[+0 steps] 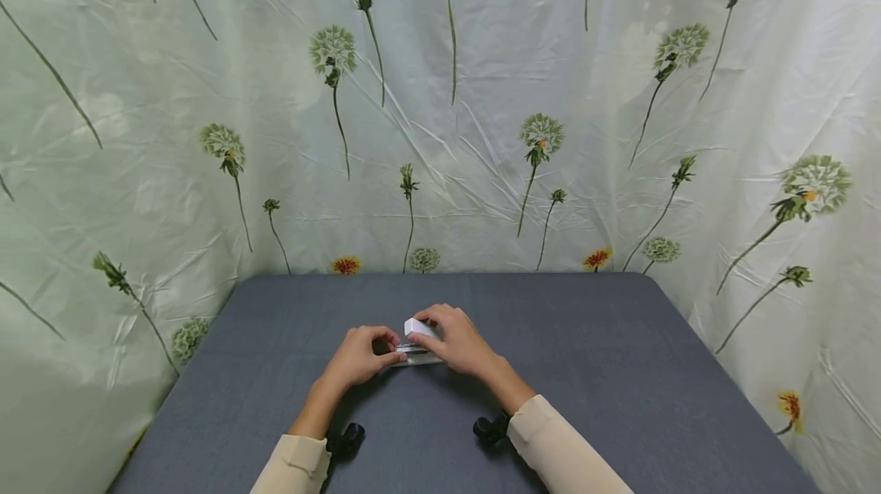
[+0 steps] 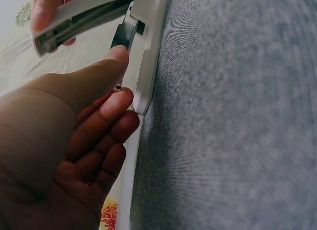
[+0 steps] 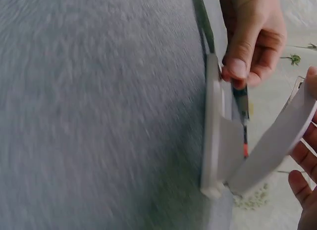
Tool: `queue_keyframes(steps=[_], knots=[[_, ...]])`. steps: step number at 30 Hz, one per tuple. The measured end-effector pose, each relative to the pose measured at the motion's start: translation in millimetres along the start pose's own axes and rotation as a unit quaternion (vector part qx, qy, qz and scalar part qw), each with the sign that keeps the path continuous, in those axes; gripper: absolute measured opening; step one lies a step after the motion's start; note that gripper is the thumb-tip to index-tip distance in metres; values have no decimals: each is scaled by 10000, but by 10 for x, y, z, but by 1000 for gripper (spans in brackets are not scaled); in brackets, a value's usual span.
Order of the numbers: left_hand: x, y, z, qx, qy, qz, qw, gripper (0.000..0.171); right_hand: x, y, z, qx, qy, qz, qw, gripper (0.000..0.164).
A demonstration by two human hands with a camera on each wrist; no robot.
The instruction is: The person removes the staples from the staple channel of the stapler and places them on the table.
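A white-and-grey stapler point(image 1: 425, 360) lies on the table with its top cover point(image 3: 277, 138) swung up from the base point(image 3: 212, 141). Between them sits a dark metal magazine point(image 2: 125, 33). My left hand point(image 1: 359, 358) pinches the front end of that magazine between thumb and fingers; whether loose staples are there is too small to tell. With my right hand point(image 1: 456, 337) I grip the raised cover, thumb on one side and fingers on the other. In the right wrist view, only part of my right hand shows, at the right edge.
The table point(image 1: 585, 372) has a dark grey cloth top. Behind and beside it hangs a pale curtain point(image 1: 275, 96) printed with dandelions. Black straps with camera mounts sit at both wrists, under beige sleeves point(image 1: 567, 444).
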State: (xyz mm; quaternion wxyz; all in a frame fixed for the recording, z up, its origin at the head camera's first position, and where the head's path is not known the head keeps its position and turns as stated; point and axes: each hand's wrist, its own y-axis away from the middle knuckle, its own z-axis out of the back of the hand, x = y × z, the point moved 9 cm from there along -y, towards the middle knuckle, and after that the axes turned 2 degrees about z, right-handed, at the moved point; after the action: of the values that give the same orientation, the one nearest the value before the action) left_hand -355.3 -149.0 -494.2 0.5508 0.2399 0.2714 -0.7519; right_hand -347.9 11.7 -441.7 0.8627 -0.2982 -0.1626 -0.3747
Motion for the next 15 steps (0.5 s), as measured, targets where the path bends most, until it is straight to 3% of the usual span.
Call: queue_keyframes(steps=[7, 15], knots=[[-23, 3, -5, 22, 68, -62, 10000, 17, -63, 66, 205, -45, -244, 54, 9997, 30], [-18, 1, 4, -29, 130, -45, 9999, 16, -141, 162, 372, -46, -475, 132, 9988, 41]])
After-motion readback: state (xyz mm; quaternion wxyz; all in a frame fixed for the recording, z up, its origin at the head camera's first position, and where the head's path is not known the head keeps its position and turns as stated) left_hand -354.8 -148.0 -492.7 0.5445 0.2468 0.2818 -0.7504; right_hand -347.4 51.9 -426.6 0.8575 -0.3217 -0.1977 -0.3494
